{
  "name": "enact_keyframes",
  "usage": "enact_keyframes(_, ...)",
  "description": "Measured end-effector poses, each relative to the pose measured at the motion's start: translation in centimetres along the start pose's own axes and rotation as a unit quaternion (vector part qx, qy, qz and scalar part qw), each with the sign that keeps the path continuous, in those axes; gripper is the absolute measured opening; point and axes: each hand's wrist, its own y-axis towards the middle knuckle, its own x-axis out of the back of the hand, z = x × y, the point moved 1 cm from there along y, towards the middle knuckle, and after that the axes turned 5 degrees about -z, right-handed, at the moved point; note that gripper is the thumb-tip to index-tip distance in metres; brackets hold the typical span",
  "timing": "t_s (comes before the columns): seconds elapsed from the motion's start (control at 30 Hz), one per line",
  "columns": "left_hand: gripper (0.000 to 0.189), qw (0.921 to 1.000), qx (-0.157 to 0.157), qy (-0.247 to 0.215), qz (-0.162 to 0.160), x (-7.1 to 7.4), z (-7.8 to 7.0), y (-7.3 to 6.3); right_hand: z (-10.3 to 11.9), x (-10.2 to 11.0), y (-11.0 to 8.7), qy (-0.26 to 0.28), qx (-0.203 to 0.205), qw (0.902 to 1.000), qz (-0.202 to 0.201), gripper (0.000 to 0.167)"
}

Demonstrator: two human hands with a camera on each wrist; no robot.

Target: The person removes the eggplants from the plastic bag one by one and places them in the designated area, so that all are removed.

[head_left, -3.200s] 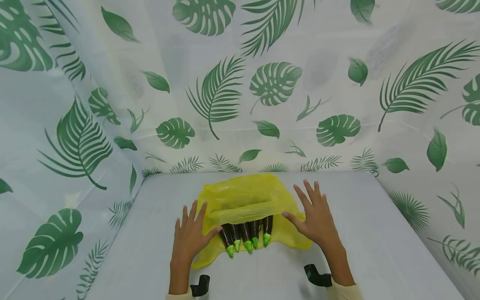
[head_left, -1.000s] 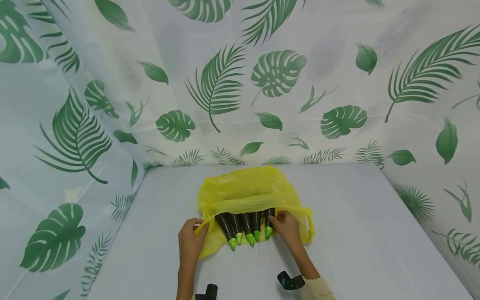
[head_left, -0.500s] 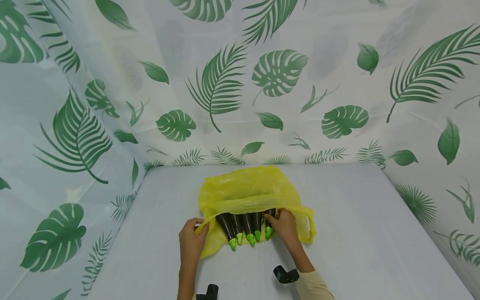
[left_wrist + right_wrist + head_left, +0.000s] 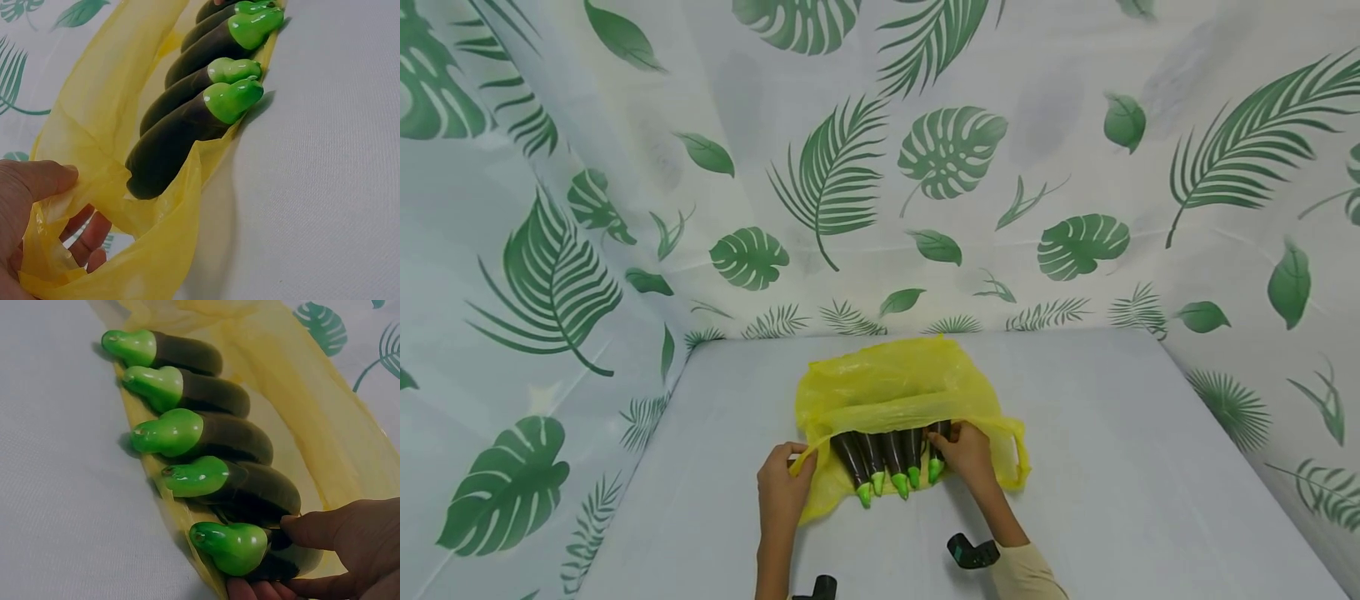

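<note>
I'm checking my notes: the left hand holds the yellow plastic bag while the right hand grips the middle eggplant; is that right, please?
Only "middle" is wrong: the right hand grips the rightmost eggplant, as the head view shows. The left hand does hold the yellow plastic bag.

We grip the nearest eggplant with our right hand, thumb on one side, fingers on the other. We see four more eggplants in a row beside it, green caps pointing left, dark bodies resting on yellow plastic film. A pale textured surface spreads left of them; green printed leaves show at upper right.
</note>
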Motion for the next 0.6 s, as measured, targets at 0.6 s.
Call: enact_keyframes(0.6,0.014,0.9996,-0.009,0.025,-0.002,-0.05,-0.15,-0.13,-0.17,0.29,-0.11,0.015,-0.026,0.9992,0.027,0.036)
